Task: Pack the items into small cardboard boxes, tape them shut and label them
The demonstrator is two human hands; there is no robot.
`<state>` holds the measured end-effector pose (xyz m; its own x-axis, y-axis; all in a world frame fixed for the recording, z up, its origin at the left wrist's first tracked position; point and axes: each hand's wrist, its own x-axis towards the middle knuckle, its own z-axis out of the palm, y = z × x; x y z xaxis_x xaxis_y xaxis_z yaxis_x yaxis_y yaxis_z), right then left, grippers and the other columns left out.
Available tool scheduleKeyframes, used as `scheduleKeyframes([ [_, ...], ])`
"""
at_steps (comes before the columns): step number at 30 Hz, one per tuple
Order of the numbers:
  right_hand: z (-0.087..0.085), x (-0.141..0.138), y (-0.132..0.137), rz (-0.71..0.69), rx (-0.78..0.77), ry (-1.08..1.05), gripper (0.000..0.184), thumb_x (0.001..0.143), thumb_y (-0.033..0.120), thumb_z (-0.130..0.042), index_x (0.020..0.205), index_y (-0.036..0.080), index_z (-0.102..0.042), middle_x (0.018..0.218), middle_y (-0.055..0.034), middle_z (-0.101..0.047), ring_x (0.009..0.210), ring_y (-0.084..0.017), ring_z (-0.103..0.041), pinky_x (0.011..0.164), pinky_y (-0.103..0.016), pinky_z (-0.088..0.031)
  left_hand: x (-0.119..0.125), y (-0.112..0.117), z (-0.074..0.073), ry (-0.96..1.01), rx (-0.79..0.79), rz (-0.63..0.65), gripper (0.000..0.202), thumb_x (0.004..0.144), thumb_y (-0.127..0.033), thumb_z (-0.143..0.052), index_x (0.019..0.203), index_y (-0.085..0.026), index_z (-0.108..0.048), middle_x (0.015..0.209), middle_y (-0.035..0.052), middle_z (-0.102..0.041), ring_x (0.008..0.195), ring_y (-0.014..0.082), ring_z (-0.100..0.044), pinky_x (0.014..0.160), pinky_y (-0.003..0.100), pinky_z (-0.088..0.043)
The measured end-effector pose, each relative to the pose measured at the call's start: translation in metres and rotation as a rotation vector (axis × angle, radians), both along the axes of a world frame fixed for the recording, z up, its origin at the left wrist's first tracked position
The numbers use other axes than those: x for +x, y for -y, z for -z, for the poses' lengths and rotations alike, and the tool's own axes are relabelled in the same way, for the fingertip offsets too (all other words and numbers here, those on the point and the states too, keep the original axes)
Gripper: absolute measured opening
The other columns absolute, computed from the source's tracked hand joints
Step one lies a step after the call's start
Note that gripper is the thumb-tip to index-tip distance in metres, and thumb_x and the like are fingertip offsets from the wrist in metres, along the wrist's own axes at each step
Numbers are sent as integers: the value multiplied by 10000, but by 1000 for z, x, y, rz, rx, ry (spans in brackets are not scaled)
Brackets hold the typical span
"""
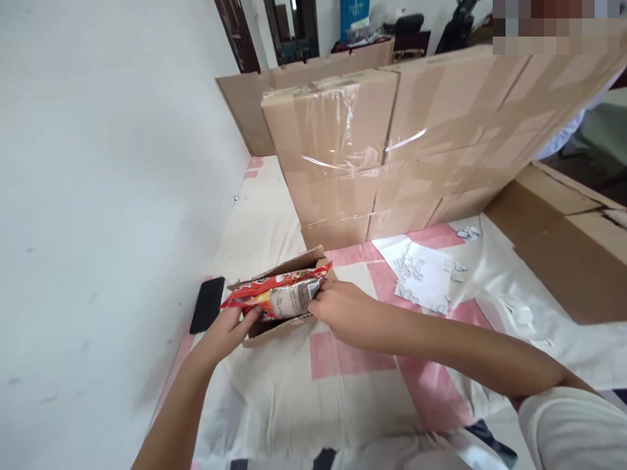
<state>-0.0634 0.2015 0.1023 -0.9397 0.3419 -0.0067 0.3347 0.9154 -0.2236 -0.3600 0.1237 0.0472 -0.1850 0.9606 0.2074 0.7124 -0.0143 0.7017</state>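
A red and silver snack packet (279, 295) lies across the open top of a small cardboard box (274, 326) on a pink and white checked sheet. My left hand (228, 331) grips the packet's left end, fingers curled around it and the box edge. My right hand (337, 307) pinches the packet's right end. Both forearms reach in from the bottom of the view.
A black phone (207, 304) lies beside the white wall on the left. Tall taped cardboard boxes (343, 143) stand behind. White sheets with small stickers (424, 274) lie to the right. A flat cardboard box (563, 248) sits at far right.
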Motion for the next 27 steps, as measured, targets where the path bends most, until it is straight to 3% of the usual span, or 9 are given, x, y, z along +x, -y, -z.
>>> scheduleKeyframes([
  [3,13,42,15,-49,74,-127,217,819,-35,-561,860,162,-641,854,-79,-685,910,-238,-545,792,-351,-462,34,-2,2,-143,-199,186,383,858,-577,-573,959,-257,-756,1011,82,-780,950,323,-728,837,440,-626],
  [8,31,107,31,39,182,-433,250,972,32,-497,823,183,-629,746,-36,-616,812,-195,-479,759,-322,-452,85,-18,11,-421,-177,443,410,880,-472,-577,1193,-268,-745,1268,97,-738,1192,342,-668,1090,510,-498],
  [11,37,131,35,97,170,-611,214,1016,98,-521,867,181,-650,771,-33,-639,790,-177,-511,719,-310,-464,111,-25,12,-571,-177,518,571,857,-491,-660,1384,-273,-644,1290,125,-718,1214,360,-640,1089,530,-472],
  [14,41,148,36,116,141,-812,81,982,135,-624,918,172,-658,778,-38,-634,740,-165,-532,670,-312,-479,127,-26,2,-671,-133,632,621,941,-577,-578,1463,-241,-567,1269,154,-701,1167,342,-630,1045,511,-466],
  [16,43,160,35,112,118,-964,65,951,187,-689,1011,175,-666,850,-60,-638,765,-176,-561,671,-326,-506,132,-23,-3,-607,-56,663,704,938,-671,-545,1487,-230,-526,1287,155,-679,1204,354,-589,1047,512,-427],
  [19,47,176,29,131,22,-1107,273,949,301,-698,1199,198,-659,1068,-122,-643,953,-237,-624,800,-406,-558,137,-15,0,-218,147,635,775,888,-779,-527,1453,-248,-530,1085,109,-680,1089,326,-583,996,485,-398],
  [23,60,179,11,97,-446,-1104,408,1029,499,-536,1310,218,-625,1174,-130,-656,1015,-235,-654,814,-385,-580,147,-10,18,238,415,518,832,894,-859,-119,1340,-293,-537,861,31,-463,719,205,-421,706,375,-381],
  [25,67,172,1,73,-604,-1008,470,1037,559,-490,1337,218,-613,1248,-138,-650,1050,-231,-664,834,-376,-588,149,-12,24,321,476,465,903,875,-830,38,1254,-280,-571,828,26,-393,691,203,-368,662,371,-349],
  [27,73,162,-7,60,-585,-909,447,1014,543,-561,1303,213,-642,1304,-143,-646,1155,-252,-646,952,-417,-565,146,-12,24,279,533,377,934,856,-825,89,1161,-279,-605,804,23,-348,702,216,-362,665,384,-347],
])
